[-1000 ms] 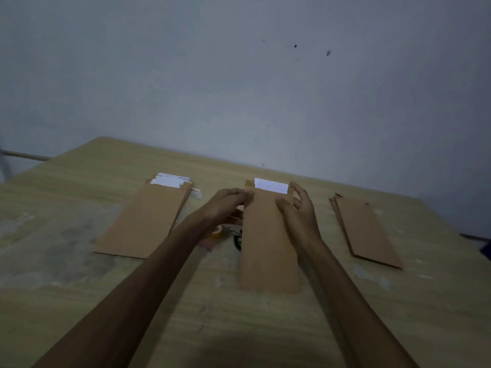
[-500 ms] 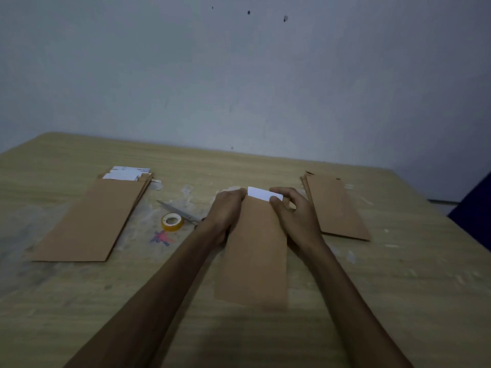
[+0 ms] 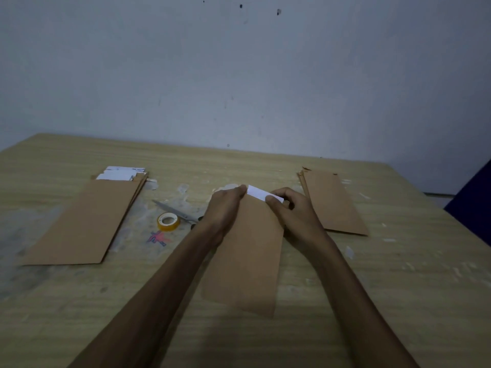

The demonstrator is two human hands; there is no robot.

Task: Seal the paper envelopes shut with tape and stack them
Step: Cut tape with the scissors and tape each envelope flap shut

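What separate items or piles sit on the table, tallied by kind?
Envelope piles: 2, left pile showing white paper, right pile
Single envelope held by left hand and right hand: 1
Tape roll: 1
Scissors: 1
Total: 5

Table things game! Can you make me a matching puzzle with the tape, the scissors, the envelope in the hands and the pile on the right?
Things:
1. tape roll
2. scissors
3. middle envelope
4. right pile

Clues:
A. white paper poking out on top
B. yellow ring
C. brown stack nobody touches
D. grey blades lying flat behind the ring

Pairs: 1-B, 2-D, 3-A, 4-C
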